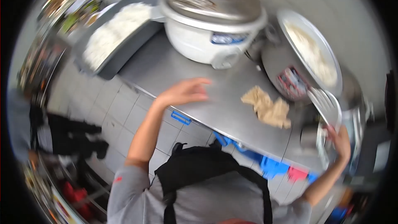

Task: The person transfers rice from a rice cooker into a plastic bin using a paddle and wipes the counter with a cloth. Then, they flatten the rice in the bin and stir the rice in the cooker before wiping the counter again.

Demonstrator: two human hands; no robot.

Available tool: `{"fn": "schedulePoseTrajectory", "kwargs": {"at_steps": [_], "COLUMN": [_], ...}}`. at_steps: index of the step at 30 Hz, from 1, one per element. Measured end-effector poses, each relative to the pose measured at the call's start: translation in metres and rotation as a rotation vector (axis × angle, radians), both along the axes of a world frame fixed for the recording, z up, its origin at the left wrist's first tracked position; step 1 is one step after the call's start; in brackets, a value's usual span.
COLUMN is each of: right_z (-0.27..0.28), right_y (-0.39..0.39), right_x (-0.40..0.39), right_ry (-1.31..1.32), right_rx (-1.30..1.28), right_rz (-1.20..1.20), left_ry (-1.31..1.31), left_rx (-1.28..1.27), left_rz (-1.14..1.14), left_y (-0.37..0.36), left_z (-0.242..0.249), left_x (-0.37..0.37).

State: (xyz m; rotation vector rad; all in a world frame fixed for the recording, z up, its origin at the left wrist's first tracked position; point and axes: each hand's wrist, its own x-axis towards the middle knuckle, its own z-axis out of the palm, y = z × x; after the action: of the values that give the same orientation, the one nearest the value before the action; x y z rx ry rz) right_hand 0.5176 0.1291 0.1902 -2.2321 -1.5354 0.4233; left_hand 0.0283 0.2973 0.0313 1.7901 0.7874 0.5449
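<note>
Head cam, fisheye, blurred. I look down at a steel counter (182, 70). My left hand (184, 92) hovers over the counter's near edge, fingers spread apart, holding nothing; I can't tell if it touches the steel. My right hand (340, 141) is at the far right, fingers clamped on the handle of a slotted metal utensil (325, 101), which tilts up twd an open cooker (304, 64) w/ rice inside. A crumpled tan cloth (269, 108) lies on the counter btwn the hands, just beside the cooker. A closed white cooker (211, 20) stands behind, w/ a grey tray of rice (114, 35) to its left.
</note>
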Motion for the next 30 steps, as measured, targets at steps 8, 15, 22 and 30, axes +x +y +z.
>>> {"fn": "schedulePoseTrajectory", "kwargs": {"at_steps": [8, 15, 22, 30], "right_z": [-0.213, -0.146, -0.015, 0.057], "right_y": [0.083, 0.095, 0.083, 0.093], "right_x": [-0.075, -0.114, 0.026, 0.074], "right_ry": [-0.057, 0.169, -0.34, -0.16], "right_rx": [0.095, -0.071, 0.22, 0.217], "right_rz": [-0.051, 0.143, 0.239, 0.198], "left_ry": [-0.287, -0.054, 0.049, -0.226], "left_rx": [-0.362, -0.01, 0.467, 0.326], "left_rz": [0.242, 0.159, 0.063, 0.126], "left_y": [-0.067, -0.058, -0.03, -0.015], "left_z": [-0.031, -0.027, -0.075, -0.086], "left_x": [-0.099, -0.039, 0.156, 0.214]}}
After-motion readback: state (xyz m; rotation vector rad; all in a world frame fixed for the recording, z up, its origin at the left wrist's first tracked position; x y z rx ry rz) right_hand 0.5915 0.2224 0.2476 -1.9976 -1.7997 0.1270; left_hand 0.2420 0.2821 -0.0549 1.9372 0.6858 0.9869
